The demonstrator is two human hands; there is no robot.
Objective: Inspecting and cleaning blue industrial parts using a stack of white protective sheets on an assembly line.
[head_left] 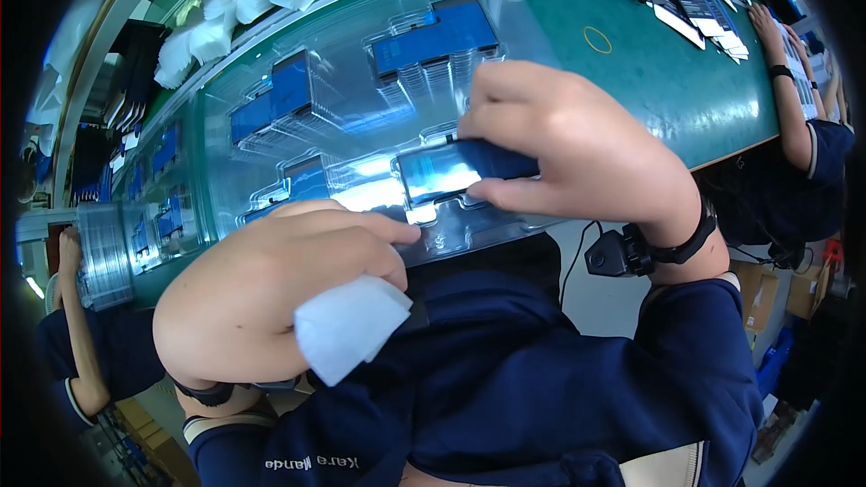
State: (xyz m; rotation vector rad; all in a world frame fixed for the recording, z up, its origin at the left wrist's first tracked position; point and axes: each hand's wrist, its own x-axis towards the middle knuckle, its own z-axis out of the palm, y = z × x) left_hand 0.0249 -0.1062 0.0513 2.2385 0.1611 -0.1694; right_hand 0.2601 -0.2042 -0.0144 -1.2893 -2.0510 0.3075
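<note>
While the shiny panel [431,173] is pinched by the right hand [573,140] at the front of the clear tray [347,113], a white cloth [350,329] is gripped by the curled left hand [280,261]. Placing or lifting seems in hand; level moving seems needed next.

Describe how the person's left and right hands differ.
The left hand holds a folded white cloth, while the right hand grips a dark, shiny screen between thumb and fingers. The left hand sits lower in the picture; the right hand reaches farther over the clear plastic tray. Both are bare, with a dark strap at the wrist.
</note>
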